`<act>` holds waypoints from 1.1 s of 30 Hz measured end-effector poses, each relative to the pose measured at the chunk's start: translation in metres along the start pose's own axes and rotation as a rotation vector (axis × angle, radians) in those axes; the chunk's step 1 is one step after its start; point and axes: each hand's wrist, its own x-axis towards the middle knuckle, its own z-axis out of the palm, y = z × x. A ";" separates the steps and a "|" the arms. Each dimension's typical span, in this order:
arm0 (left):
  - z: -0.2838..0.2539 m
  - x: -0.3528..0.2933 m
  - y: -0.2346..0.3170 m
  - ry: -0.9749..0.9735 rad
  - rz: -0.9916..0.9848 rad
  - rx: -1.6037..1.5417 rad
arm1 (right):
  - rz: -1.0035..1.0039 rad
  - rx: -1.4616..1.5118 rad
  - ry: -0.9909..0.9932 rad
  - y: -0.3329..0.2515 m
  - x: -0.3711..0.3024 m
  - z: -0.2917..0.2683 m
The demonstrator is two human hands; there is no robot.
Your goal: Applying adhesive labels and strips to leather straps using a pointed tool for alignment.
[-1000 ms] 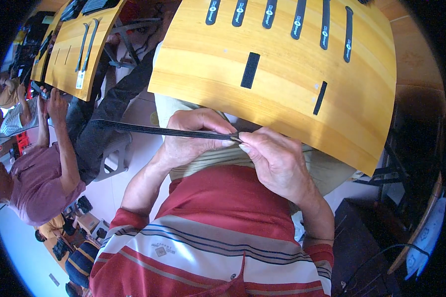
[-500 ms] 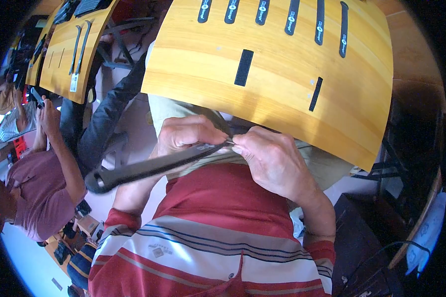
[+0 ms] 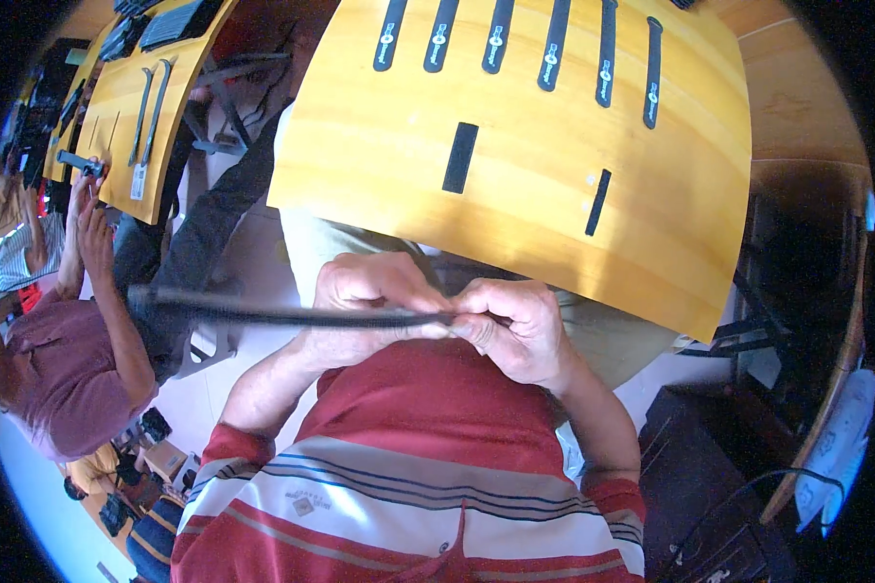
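A long black strap (image 3: 253, 311) is pinched between my two hands in front of my belly. Its free length sticks out to the left, blurred by motion. My left hand (image 3: 374, 289) grips it near its right end, with thumb and fingers pressed together. Right beside it, the fingertips of my right hand (image 3: 515, 330) close on the very end of the strap. The fingers hide that end. Beyond my hands, a wide black hook-and-loop piece (image 3: 461, 157) and a narrower black strip (image 3: 598, 202) lie apart on the wooden table (image 3: 360, 175).
Several black straps with pale print, such as this one (image 3: 497, 37), lie in a row across the table's far part. To the left, a co-worker's hands (image 3: 92, 214) hold a dark strip beside another wooden table (image 3: 160, 126). A dark box (image 3: 695, 466) stands at the lower right.
The strap's free end has swung up and further left, from slanting down to nearly level. Both hands have dropped slightly and stay pinched together on it. The co-worker's hands have shifted.
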 end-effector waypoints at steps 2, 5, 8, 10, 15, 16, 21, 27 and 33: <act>0.002 -0.006 -0.013 0.063 -0.080 -0.086 | 0.005 -0.022 0.016 0.002 0.000 0.003; 0.017 -0.009 -0.014 0.219 -0.209 -0.259 | -0.124 -0.176 0.280 0.010 0.004 0.014; 0.026 -0.010 -0.011 0.335 -0.227 -0.184 | -0.132 -0.257 0.359 0.004 0.003 0.020; 0.029 -0.014 -0.013 0.327 -0.205 -0.164 | -0.181 -0.279 0.352 0.001 0.002 0.021; 0.035 -0.018 -0.006 0.355 -0.293 0.010 | -0.254 -0.348 0.360 0.005 0.002 0.026; 0.036 -0.019 -0.007 0.378 -0.317 0.036 | -0.242 -0.367 0.374 0.005 0.002 0.027; 0.023 -0.026 -0.015 0.196 -0.179 0.345 | -0.211 -0.335 0.334 0.003 0.000 0.025; 0.003 -0.026 -0.011 -0.067 -0.062 0.503 | -0.127 -0.353 0.158 -0.008 -0.002 0.011; -0.010 -0.020 0.010 -0.317 -0.090 0.369 | -0.153 -0.406 -0.156 -0.020 0.002 -0.016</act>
